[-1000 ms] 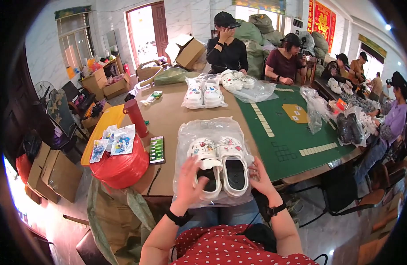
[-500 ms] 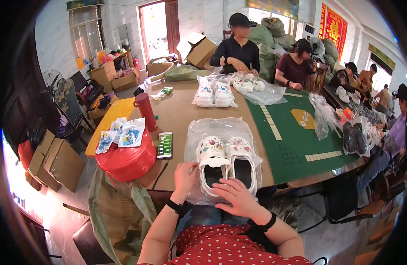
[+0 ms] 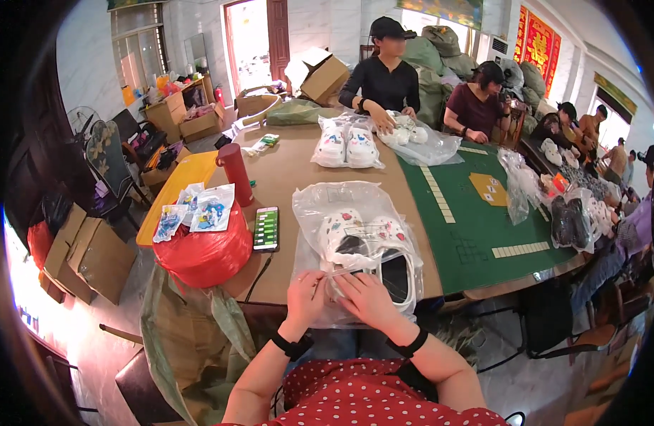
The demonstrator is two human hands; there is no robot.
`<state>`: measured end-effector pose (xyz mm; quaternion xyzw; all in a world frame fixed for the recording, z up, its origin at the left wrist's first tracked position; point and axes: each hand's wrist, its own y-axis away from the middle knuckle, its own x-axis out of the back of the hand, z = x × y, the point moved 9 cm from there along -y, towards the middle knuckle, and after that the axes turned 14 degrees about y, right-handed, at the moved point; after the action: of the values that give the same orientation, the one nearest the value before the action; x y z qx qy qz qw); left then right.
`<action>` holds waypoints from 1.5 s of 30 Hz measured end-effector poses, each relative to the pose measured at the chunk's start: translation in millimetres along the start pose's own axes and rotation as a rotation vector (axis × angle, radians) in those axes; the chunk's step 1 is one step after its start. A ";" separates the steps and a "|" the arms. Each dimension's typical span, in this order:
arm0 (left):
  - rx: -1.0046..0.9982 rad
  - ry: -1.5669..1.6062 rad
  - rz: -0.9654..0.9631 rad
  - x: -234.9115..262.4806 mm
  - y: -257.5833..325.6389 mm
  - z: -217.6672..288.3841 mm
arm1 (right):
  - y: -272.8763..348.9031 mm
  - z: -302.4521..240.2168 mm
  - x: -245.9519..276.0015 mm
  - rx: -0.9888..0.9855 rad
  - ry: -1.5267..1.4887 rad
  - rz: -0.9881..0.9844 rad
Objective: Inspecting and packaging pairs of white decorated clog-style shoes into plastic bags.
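A pair of white clogs (image 3: 392,277) with small colourful charms lies on the brown board in front of me, toes pointing away. A clear plastic bag (image 3: 314,201) lies under and around them, and its film now covers the toes and part of the left clog. My left hand (image 3: 307,298) is closed, pinching the bag's near edge beside the left clog's heel. Close to it, my right hand (image 3: 371,299) has its fingers bent together on the same film, over the heels. The fingertips' exact grip is partly hidden by crumpled plastic.
Left of the bag lie a phone (image 3: 266,228) with its cable and a red plastic-wrapped roll (image 3: 202,248) with small packets on top. A red bottle (image 3: 234,174) stands behind. Another bagged clog pair (image 3: 347,144) lies ahead; a green mat (image 3: 476,234) is right. Co-workers sit beyond.
The bag's film has been drawn over the clogs' toes and the left opening. My left hand has moved right and toward me, my right slightly left; both have come together at the film.
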<state>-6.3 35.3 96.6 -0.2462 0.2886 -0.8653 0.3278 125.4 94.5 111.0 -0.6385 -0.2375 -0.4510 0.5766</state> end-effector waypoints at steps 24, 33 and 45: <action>0.338 0.104 -0.208 -20.4 19.8 -25.9 | 81.8 146.2 -3.5 -0.425 -0.576 -0.126; 0.274 0.163 0.037 -12.3 -34.5 -10.2 | 72.8 181.4 -21.9 -0.634 -0.931 0.102; 0.198 0.171 -0.013 -9.3 -65.0 4.6 | 38.2 175.6 -12.9 -0.736 -1.237 0.083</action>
<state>-25.0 80.5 140.7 -0.1399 0.2270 -0.9095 0.3190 203.7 255.7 92.7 -0.9384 -0.3288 -0.0354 0.1003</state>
